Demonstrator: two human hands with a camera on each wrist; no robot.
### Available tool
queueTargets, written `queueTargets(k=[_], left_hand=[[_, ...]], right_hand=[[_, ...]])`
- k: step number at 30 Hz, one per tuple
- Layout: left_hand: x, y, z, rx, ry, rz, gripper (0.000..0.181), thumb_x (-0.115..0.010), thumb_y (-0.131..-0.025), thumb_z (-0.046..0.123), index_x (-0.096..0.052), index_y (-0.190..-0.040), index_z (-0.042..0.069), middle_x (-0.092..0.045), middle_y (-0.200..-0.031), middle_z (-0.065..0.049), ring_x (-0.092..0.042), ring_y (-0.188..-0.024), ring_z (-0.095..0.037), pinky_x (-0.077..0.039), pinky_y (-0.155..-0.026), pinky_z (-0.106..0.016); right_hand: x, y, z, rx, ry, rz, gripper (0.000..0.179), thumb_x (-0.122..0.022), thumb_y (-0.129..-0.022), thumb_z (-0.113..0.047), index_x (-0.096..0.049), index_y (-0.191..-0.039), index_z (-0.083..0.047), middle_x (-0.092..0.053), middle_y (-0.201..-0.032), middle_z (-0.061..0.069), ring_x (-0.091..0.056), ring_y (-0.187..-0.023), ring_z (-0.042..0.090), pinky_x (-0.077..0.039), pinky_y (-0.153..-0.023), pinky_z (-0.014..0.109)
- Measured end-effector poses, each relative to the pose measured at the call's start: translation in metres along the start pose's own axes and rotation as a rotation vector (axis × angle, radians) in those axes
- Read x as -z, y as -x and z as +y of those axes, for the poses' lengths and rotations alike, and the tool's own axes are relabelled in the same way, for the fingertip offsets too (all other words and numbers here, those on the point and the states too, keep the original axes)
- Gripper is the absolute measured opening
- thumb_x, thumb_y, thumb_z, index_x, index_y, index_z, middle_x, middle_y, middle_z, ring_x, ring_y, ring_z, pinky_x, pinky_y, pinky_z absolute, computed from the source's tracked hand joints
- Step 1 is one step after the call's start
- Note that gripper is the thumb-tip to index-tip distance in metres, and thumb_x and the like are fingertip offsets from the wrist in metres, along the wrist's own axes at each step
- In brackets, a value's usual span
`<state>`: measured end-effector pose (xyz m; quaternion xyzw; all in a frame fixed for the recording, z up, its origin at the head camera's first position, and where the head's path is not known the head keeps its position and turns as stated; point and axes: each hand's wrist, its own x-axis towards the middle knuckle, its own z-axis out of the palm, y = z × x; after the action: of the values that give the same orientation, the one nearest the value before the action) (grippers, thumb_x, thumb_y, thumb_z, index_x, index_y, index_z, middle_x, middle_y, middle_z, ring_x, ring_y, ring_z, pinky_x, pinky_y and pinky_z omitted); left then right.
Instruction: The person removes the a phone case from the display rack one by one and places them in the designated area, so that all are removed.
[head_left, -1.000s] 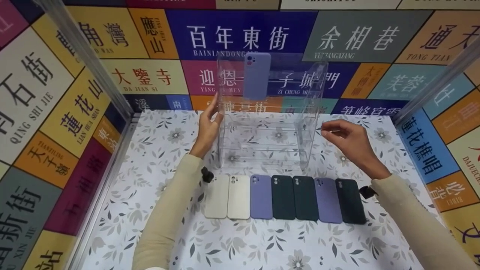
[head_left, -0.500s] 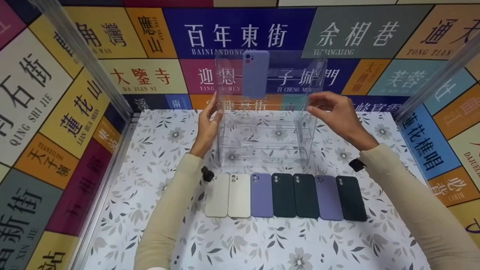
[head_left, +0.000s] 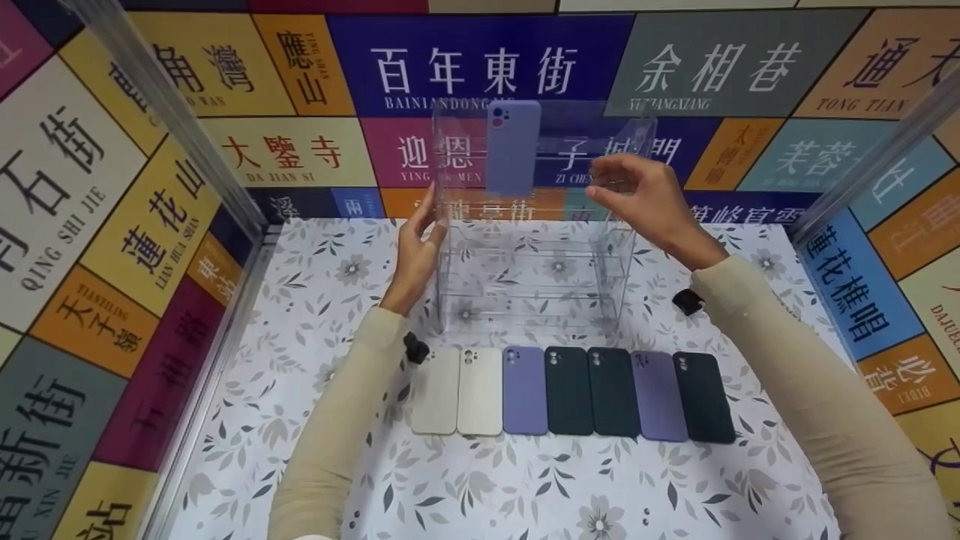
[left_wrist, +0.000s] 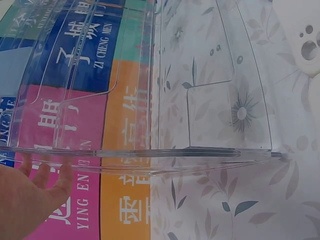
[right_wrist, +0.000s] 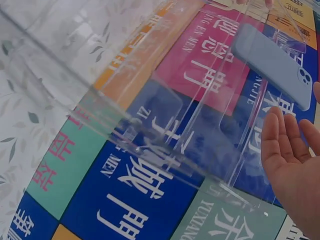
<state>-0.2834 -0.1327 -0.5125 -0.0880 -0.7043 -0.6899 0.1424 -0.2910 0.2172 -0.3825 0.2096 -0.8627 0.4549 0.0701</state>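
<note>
A clear acrylic stepped rack [head_left: 611,281] stands upright on the table. My left hand [head_left: 414,255] rests on its left side; in the left wrist view that hand's fingers [left_wrist: 62,180] lie against the side panel. On the rack's top tier a light purple phone case [head_left: 513,150] stands upright, its camera cutout at the upper left. To the right of this case, in front of the upper tier, hovers my right hand [head_left: 645,196], holding nothing, fingers loosely bent. The right wrist view shows the hand [right_wrist: 292,160] near the purple case [right_wrist: 272,65].
Before the rack lies a row of phone cases: two cream [head_left: 480,394], a purple [head_left: 525,394], two dark green [head_left: 569,394], another purple [head_left: 660,397] and a dark green [head_left: 706,397]. Printed panels [head_left: 480,64] wall the flowered tabletop [head_left: 450,487] at the back and sides.
My right hand has risen and moved left, from beside the rack's right side to in front of its top tier. The left hand, rack and cases have stayed in place.
</note>
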Motion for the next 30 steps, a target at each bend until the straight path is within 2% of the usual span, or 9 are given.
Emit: queueTargets(k=[7,12,21,30], left_hand=[[0.003,0.0,0.001,0.012,0.0,0.01,0.068,-0.055,-0.109,-0.007,-0.035,-0.172,0.008,-0.04,-0.176,-0.012,-0.05,-0.151,-0.042,-0.046,-0.123,-0.048],[0.002,0.001,0.002,0.006,-0.018,0.013,0.066,-0.056,-0.11,-0.003,-0.035,-0.172,0.009,-0.04,-0.176,-0.011,-0.053,-0.148,-0.037,-0.048,-0.121,-0.045],[0.0,0.0,0.003,0.02,-0.034,0.001,0.066,-0.055,-0.11,-0.003,-0.035,-0.172,0.007,-0.041,-0.175,-0.011,-0.052,-0.15,-0.034,-0.048,-0.122,-0.044],[0.001,0.0,0.002,0.021,-0.043,0.0,0.069,-0.056,-0.109,-0.005,-0.036,-0.172,0.012,-0.04,-0.176,-0.009,-0.052,-0.15,-0.036,-0.048,-0.122,-0.042]], right_hand=[[-0.018,-0.027,-0.01,-0.014,-0.066,-0.025,0.044,-0.079,-0.104,-0.019,-0.07,-0.145,-0.005,-0.073,-0.138,0.014,-0.072,-0.116,0.019,-0.058,-0.104,0.03],[-0.029,-0.041,-0.013,-0.024,-0.077,-0.036,0.047,-0.08,-0.103,-0.021,-0.069,-0.147,-0.007,-0.072,-0.14,0.011,-0.072,-0.12,0.022,-0.059,-0.104,0.033],[-0.046,-0.057,-0.013,0.001,-0.124,0.023,0.046,-0.08,-0.103,-0.015,-0.069,-0.146,-0.003,-0.07,-0.144,0.014,-0.072,-0.122,0.024,-0.059,-0.106,0.036],[-0.063,-0.071,-0.017,-0.057,-0.081,0.069,0.047,-0.078,-0.104,-0.019,-0.067,-0.15,-0.01,-0.071,-0.145,0.006,-0.072,-0.119,0.02,-0.061,-0.101,0.039]])
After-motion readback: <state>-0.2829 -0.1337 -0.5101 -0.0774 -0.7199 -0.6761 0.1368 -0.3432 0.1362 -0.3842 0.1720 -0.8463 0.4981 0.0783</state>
